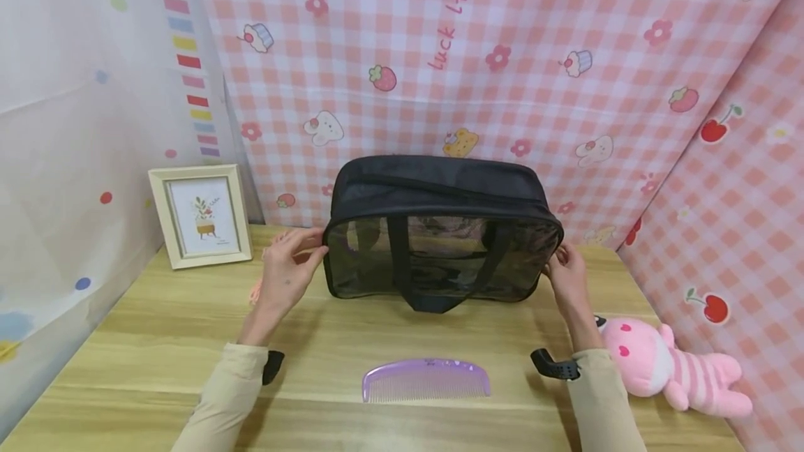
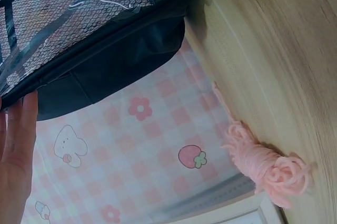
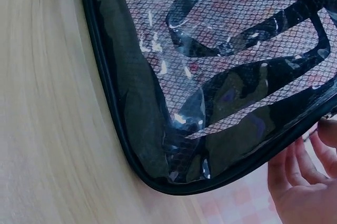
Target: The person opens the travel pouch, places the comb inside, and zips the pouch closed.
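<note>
A black toiletry bag (image 1: 433,190) with a see-through front stands upright on the table, its dark strap handle (image 1: 430,302) hanging down in front. My left hand (image 1: 287,274) holds the bag's left edge near the upper corner, fingers and thumb at the seam. On the opposite side, my right hand (image 1: 568,281) grips the right edge, with fingers behind it and the thumb near the piping. Mesh shows through the clear panel in both wrist views. A purple comb (image 1: 427,372) lies teeth toward me in front of the bag.
At the back left stands a cream picture frame (image 1: 167,225). A bundle of pink yarn (image 2: 266,163) lies beside it, mostly behind my left hand in the head view. A pink striped plush toy (image 1: 666,365) lies at the right. Checked cloth (image 1: 477,89) hangs behind the table.
</note>
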